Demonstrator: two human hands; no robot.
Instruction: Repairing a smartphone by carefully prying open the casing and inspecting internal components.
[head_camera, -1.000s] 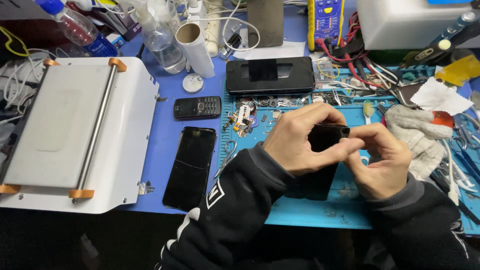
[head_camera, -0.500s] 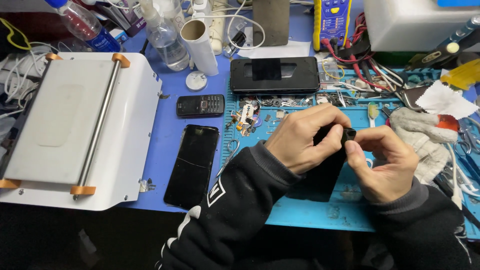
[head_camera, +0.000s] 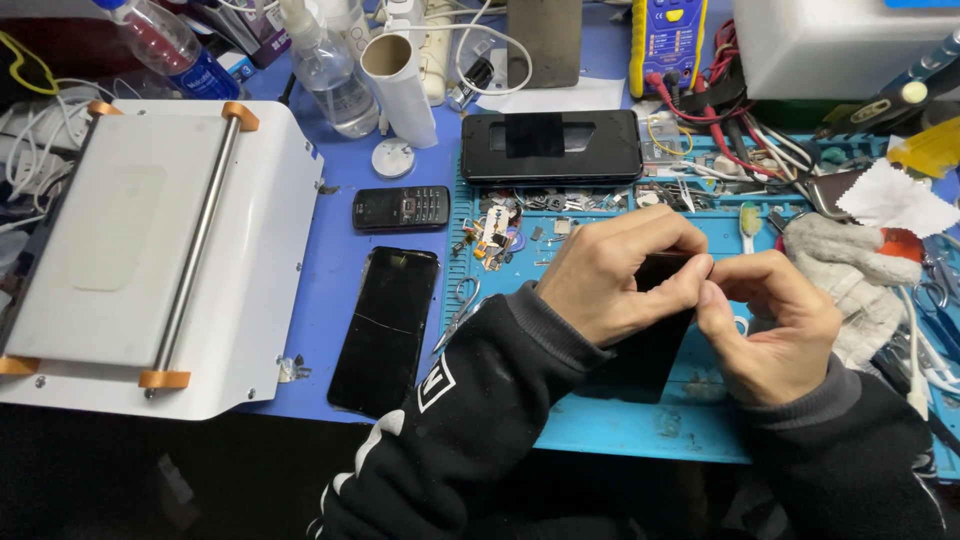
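Note:
My left hand (head_camera: 615, 275) and my right hand (head_camera: 775, 325) meet over the blue work mat (head_camera: 620, 425). Both grip a black smartphone (head_camera: 650, 350) that stands tilted, its lower part dropping toward the mat. The left fingers wrap its top edge from the left. My right thumb and fingertips pinch the same top corner from the right. Most of the phone's upper end is hidden by my fingers.
A black phone screen (head_camera: 385, 325) lies flat left of the mat, a small keypad phone (head_camera: 402, 208) above it. A white screen-separator machine (head_camera: 150, 260) fills the left. A black box (head_camera: 550, 145), loose small parts, a multimeter (head_camera: 668, 40), bottles and a cloth glove (head_camera: 850, 270) crowd the back and right.
My hands have closed tighter on the phone's top end, and the right thumb now presses against the left fingers. The view has shifted slightly.

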